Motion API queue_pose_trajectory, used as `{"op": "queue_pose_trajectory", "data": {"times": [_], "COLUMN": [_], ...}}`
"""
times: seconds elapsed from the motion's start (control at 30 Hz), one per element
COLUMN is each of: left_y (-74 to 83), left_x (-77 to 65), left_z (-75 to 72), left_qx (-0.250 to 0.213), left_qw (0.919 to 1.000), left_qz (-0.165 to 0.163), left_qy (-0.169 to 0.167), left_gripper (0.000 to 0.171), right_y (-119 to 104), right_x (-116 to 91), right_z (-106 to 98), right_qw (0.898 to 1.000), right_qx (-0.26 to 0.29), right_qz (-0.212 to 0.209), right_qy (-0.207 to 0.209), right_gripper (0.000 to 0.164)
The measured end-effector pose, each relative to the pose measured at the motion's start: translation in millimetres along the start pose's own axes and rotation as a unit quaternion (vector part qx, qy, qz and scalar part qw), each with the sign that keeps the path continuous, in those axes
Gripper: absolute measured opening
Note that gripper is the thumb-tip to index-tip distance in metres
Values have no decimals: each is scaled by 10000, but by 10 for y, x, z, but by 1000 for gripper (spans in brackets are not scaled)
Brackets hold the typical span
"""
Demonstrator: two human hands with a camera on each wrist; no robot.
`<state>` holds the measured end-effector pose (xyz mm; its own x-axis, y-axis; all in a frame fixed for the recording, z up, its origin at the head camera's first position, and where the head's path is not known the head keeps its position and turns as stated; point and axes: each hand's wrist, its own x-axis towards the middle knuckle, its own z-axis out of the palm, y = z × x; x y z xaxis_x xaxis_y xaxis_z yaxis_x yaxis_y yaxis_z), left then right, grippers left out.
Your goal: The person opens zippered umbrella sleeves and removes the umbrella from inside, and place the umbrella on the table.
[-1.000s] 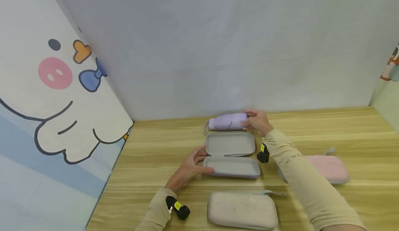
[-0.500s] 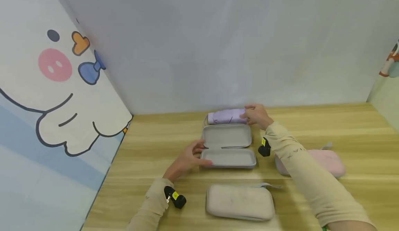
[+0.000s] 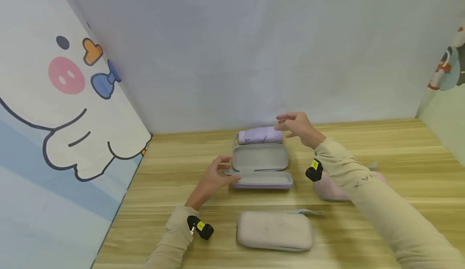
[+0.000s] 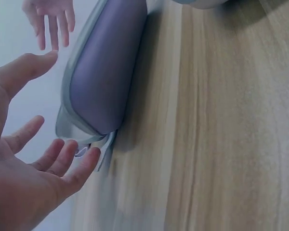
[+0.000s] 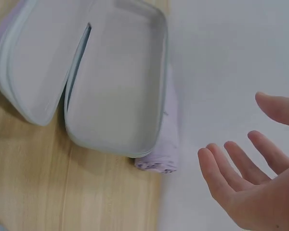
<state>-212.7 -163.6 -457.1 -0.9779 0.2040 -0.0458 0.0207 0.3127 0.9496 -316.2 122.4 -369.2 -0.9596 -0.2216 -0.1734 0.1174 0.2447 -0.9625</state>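
Note:
A purple zip case [image 3: 260,158] lies unfolded in the middle of the table, its pale grey lining facing up in both halves. Behind its rear half lies a folded lilac umbrella [image 3: 260,135] with a wrist loop at its left end. My left hand [image 3: 212,178] hovers at the case's left end, fingers spread; the left wrist view shows the case's purple shell [image 4: 106,67] beyond the fingertips. My right hand [image 3: 299,128] is raised just off the umbrella's right end with relaxed, parted fingers. In the right wrist view that hand [image 5: 255,187] holds nothing, apart from the umbrella [image 5: 164,144].
A beige zip case [image 3: 275,230], closed, lies in front of the purple one. To the right, a pink case [image 3: 332,187] is partly covered by my right sleeve [image 3: 374,192]. A pale wall [image 3: 254,59] rises right behind the table [image 3: 174,152].
My right hand has let go of the umbrella's end and lifted away, leaving it behind the case. My left hand has come off the case's left edge.

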Motion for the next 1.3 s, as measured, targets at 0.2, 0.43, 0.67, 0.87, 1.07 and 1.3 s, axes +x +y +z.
{"op": "queue_pose_trajectory", "data": {"times": [0.2, 0.43, 0.67, 0.87, 1.07, 1.3], "left_y": [84, 211, 303, 318, 327, 300], "left_x": [-35, -141, -283, -406, -482, -525], "left_z": [-191, -297, -196, -105, -52, 21], "left_qx": [-263, -428, -718, -1066, -1167, -953], "left_qw": [9984, 9953, 9949, 9902, 9861, 9833], "left_qz": [392, 752, 712, 834, 930, 1234], "left_qy": [319, 427, -36, -352, -728, -940], "left_gripper": [64, 58, 61, 64, 67, 68], "right_y": [-186, -250, -98, 54, 164, 238], "right_x": [-134, -320, -598, -838, -1019, -1211], "right_z": [-40, -115, -189, -209, -219, -257], "right_qw": [9992, 9966, 9911, 9892, 9886, 9884], "right_qx": [1, 257, 742, 801, 643, 243], "right_qz": [-184, -700, -1074, -1201, -1344, -1446], "right_qy": [-355, -360, -270, -250, -224, -394], "right_gripper": [47, 41, 27, 24, 31, 31]}}
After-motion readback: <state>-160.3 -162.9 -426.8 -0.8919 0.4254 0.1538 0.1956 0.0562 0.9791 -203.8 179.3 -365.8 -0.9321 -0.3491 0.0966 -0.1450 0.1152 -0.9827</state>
